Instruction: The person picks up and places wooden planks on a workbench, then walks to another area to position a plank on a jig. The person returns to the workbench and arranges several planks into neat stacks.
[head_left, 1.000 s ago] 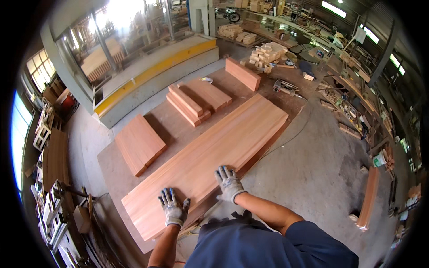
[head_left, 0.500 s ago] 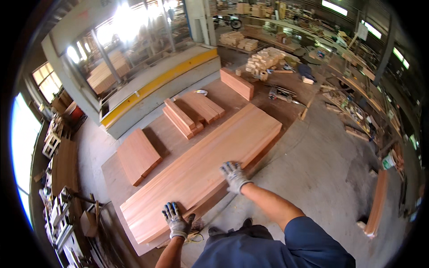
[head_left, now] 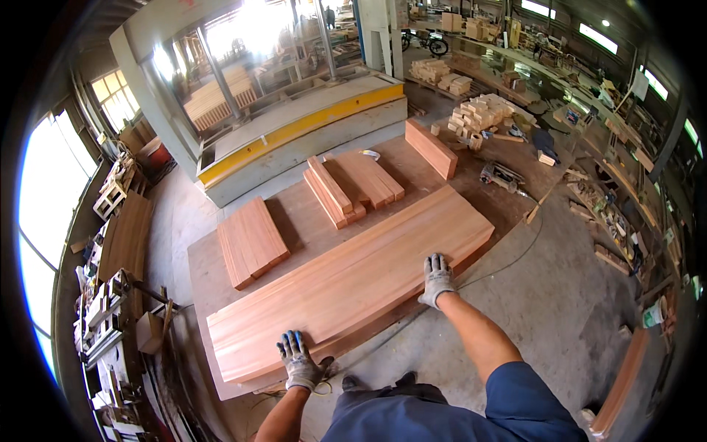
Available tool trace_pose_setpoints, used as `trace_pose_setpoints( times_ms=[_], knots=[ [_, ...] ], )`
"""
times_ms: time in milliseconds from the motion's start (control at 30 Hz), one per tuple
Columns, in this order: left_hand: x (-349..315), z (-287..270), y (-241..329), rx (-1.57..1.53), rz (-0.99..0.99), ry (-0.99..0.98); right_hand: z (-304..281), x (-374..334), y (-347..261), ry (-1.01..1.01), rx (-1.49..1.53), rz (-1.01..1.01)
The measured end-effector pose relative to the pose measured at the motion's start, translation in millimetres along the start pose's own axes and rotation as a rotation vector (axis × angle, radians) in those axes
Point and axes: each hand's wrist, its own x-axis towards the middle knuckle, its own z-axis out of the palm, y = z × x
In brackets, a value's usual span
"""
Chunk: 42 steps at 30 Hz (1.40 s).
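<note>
A long, thick reddish wooden slab [head_left: 353,272] lies along the near side of a low work table [head_left: 202,269]. My left hand [head_left: 301,361], in a grey work glove with blue fingertips, rests on the slab's near edge toward its left end, fingers spread. Farther right, my right hand [head_left: 437,280], also gloved, lies on the same near edge with its fingers stretched out. Neither hand grips anything. Beyond the slab are a short wide board [head_left: 252,241], a few narrow wooden strips [head_left: 329,193] and another board group [head_left: 368,177].
A thick plank [head_left: 431,149] stands on edge at the table's far right. Behind the table is a large press [head_left: 309,127] with a yellow stripe. Light wooden blocks [head_left: 482,114] are piled to the right, near a power tool [head_left: 502,178]. A cable [head_left: 508,259] crosses the floor.
My right hand has slid rightward along the slab's near edge, while my left hand stays near the left end. The whole view has shifted, so the scene sits farther right.
</note>
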Motion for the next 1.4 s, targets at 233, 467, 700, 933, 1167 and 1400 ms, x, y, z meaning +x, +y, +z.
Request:
trace_pose_setpoints(
  times_ms=[233,467,700,933,1167,1400],
  knots=[
    [15,-6,16,-0.034,-0.061,-0.065,-11,-8,6,-0.02,0.114,-0.036],
    [67,2,82,-0.083,0.362,-0.14,69,-90,-6,0.212,0.376,-0.056],
    [130,10,148,-0.068,0.726,-0.195,310,-345,31,-0.918,0.515,0.542],
    [181,29,205,-0.101,0.877,-0.211,350,-525,-65,-0.711,0.929,0.907],
    [223,43,260,-0.081,0.865,-0.263,243,-507,-166,-0.475,1.383,1.469],
    [258,80,309,0.051,0.913,-0.179,310,-528,-207,-0.396,1.462,1.628]
  ],
)
